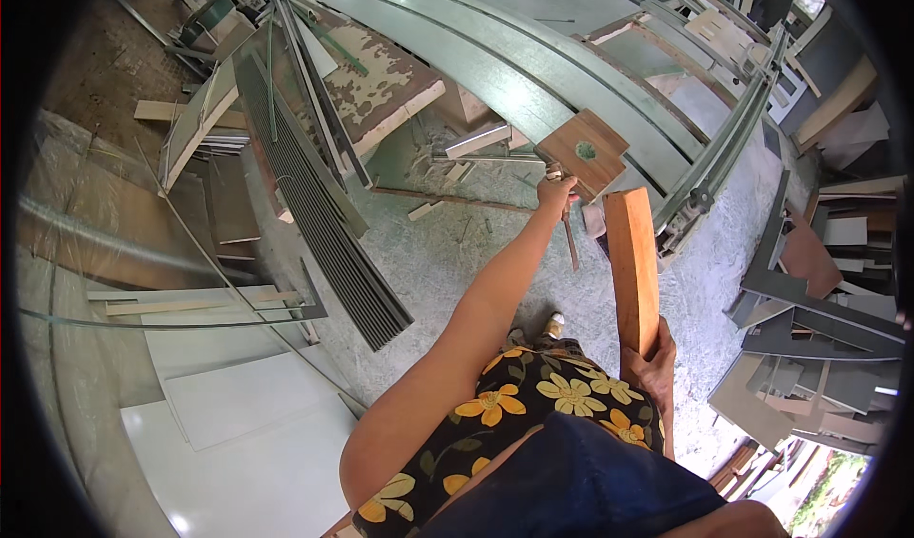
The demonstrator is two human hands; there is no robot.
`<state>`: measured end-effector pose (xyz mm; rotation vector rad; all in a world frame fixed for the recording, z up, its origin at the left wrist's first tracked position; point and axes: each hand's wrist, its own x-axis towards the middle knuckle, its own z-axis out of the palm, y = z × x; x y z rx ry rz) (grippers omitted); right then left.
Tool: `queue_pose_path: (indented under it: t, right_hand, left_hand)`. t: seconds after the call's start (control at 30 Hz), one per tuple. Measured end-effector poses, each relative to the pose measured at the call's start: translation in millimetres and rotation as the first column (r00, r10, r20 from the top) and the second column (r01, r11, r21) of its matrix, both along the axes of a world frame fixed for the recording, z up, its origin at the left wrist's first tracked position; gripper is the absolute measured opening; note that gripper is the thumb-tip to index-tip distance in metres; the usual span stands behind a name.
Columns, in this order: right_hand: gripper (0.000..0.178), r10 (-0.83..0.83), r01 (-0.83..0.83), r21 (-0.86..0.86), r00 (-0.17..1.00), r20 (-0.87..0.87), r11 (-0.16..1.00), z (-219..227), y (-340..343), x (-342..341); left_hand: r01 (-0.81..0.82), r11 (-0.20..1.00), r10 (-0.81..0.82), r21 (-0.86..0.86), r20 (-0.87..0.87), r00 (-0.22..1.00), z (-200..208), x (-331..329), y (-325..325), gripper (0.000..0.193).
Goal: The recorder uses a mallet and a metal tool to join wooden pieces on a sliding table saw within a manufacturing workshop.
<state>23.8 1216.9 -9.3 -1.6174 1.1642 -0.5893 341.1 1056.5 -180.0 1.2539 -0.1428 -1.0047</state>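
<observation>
A square brown wooden board (602, 165) with a round hole through its middle lies at the end of the long metal-topped bench (514, 86). At the board's near left corner my left hand (557, 193) is closed round a slim metal tool (573, 243). Its bar points down below the hand, and its upper end meets the board's edge; my fingers partly hide its kind. On the right, my right hand (655, 367) grips the lower end of a thick orange-brown wooden beam (633, 267), held upright. The beam's top comes close to the board's near edge.
Dark ribbed panels (319, 205) slant across the left, beside a worn tabletop (367, 71). White sheets (248, 395) lie at lower left. A metal rail (728, 148) runs along the bench's right side. Stacked offcuts (809, 300) crowd the right, and scraps lie on the floor (457, 252).
</observation>
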Motion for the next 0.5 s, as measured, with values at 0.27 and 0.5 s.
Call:
queue_pose_path:
  t: [0.27,0.5]
  right_hand:
    - [0.051,-0.015,0.015,-0.007,0.999,-0.037,1.000,2.9,4.6,-5.7]
    - [0.053,-0.067,0.067,-0.009,0.997,0.039,0.998,3.5,2.4,-22.3]
  left_hand:
    - [0.008,1.000,-0.008,0.001,0.006,1.000,3.4,-1.4,-4.6,0.024]
    - [0.013,0.998,-0.012,-0.060,0.014,1.000,-12.3,-3.9,-12.1,0.037]
